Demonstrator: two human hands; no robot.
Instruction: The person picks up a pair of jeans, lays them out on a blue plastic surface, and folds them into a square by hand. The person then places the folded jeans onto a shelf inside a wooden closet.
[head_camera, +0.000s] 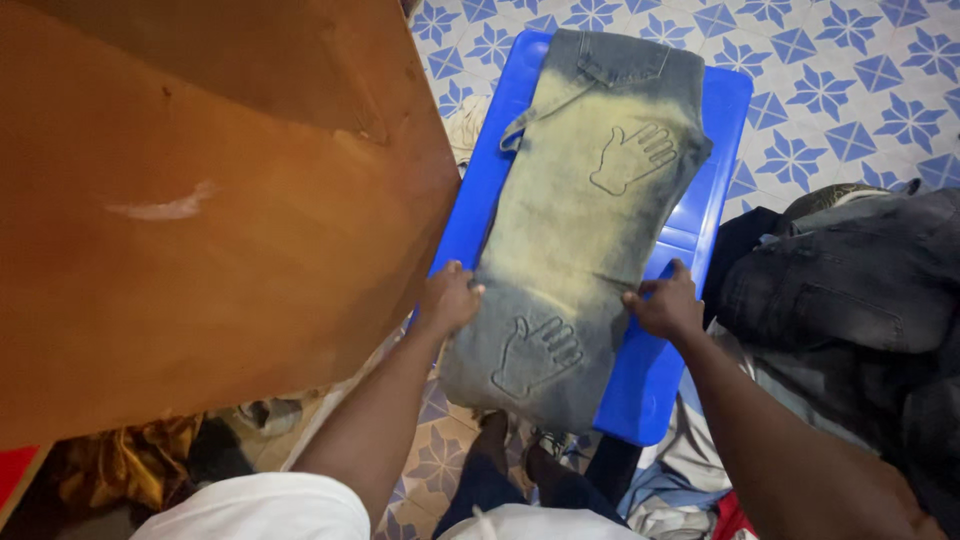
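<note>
Both hands (560, 300) pressing folded jeans (580, 230), blue board (700, 210)

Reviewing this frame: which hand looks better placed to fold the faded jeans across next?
Probably the right hand: it grips the edge of the faded, hand-embossed denim jeans over the blue plastic folding board, with open room. The left hand is crowded by the brown wooden panel.
</note>
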